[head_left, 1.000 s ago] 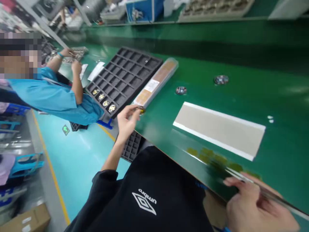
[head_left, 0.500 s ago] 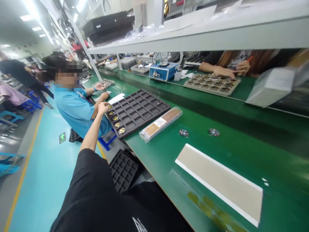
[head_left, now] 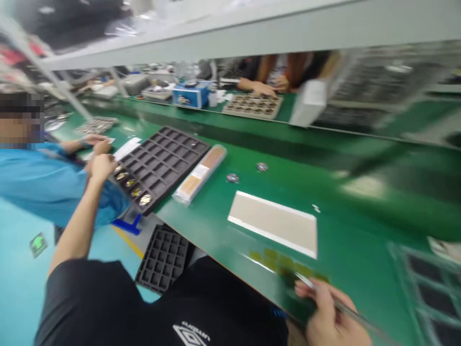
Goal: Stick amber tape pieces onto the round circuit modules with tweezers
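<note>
My left hand [head_left: 103, 166] is at the left corner of a black compartment tray [head_left: 162, 158], fingers closed together; what they hold, if anything, is too small to tell. Round metallic parts [head_left: 145, 200] sit in the tray's near-left row. My right hand [head_left: 333, 312], at the lower right, is closed around metal tweezers [head_left: 306, 280], whose tip points left over yellow-green film pieces [head_left: 275, 259]. Beyond them lies a beige sheet with white edges [head_left: 275, 222]. Two small round parts [head_left: 232, 178] rest on the green table [head_left: 205, 226].
A plastic-wrapped bar [head_left: 200, 174] lies beside the tray. A person in blue [head_left: 43, 182] works at the left. Another person's hands touch a far tray [head_left: 252, 106]. Another black tray [head_left: 163, 259] is below the table edge. A shelf [head_left: 234, 33] spans overhead.
The view has swung to the right. My right hand with the tweezers has come into view at the lower right. My left hand remains at the tray's left corner.
</note>
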`<state>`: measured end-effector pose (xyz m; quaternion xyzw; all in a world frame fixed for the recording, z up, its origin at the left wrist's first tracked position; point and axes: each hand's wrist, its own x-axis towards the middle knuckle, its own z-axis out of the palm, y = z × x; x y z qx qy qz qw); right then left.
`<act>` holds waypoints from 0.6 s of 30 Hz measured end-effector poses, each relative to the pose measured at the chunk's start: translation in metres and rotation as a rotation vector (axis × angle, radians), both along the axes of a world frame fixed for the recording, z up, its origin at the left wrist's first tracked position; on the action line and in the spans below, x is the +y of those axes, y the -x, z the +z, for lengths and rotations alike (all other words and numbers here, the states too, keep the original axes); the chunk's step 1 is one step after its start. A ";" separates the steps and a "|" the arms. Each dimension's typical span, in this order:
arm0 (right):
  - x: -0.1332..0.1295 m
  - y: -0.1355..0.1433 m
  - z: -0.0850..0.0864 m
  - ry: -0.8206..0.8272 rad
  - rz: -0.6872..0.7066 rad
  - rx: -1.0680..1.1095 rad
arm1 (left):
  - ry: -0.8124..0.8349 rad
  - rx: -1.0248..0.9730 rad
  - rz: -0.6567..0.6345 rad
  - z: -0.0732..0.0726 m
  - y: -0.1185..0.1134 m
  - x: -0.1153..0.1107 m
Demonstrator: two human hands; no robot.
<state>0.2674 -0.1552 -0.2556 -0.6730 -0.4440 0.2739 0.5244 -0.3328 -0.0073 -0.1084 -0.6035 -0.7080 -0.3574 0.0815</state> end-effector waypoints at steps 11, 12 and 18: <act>0.006 -0.006 -0.024 -0.050 0.153 0.076 | 0.402 0.343 -0.687 -0.069 -0.310 0.137; 0.006 -0.008 -0.027 -0.041 0.176 0.088 | 0.439 0.350 -0.674 -0.072 -0.336 0.151; 0.003 -0.020 -0.038 -0.018 0.260 0.148 | 0.565 0.269 -0.530 -0.087 -0.395 0.202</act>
